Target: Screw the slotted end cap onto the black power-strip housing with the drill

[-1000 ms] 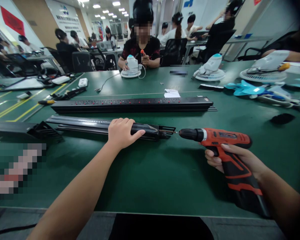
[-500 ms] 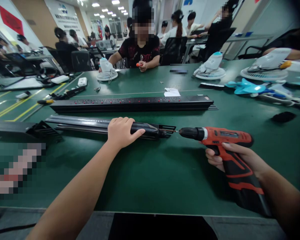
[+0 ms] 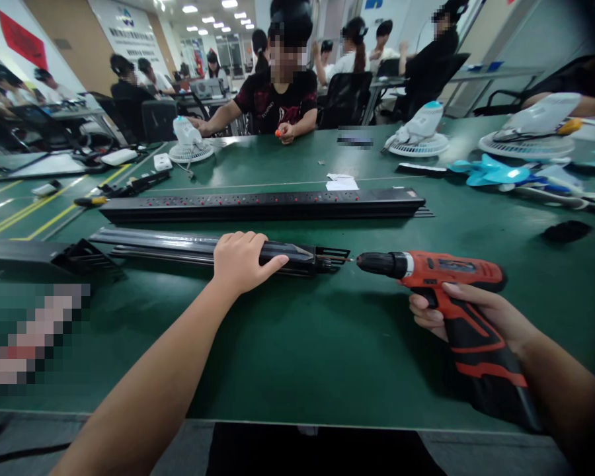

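My left hand [image 3: 242, 262] is closed over the top of a long black power strip [image 3: 178, 246] that lies across the green table, its fingers wrapped over the far side. A slotted black bracket [image 3: 338, 253] sticks out at the strip's right end. In my right hand [image 3: 456, 307] is a red and black cordless drill [image 3: 453, 271], held by its grip, with a finger by the trigger. The drill's bit points left at the bracket end; whether it touches a screw there I cannot make out.
Behind lies another long black power strip [image 3: 262, 206] with red dots. At left are a black housing [image 3: 20, 256] and a screwdriver [image 3: 90, 201]. White fans [image 3: 417, 142] and blue fan blades [image 3: 496, 173] stand at the back right. A person [image 3: 282, 99] sits across the table [image 3: 297, 357].
The drill and my right hand have shifted very slightly right. My left hand stays put on the power strip. Across the table, the person has moved a small white fan to the left.
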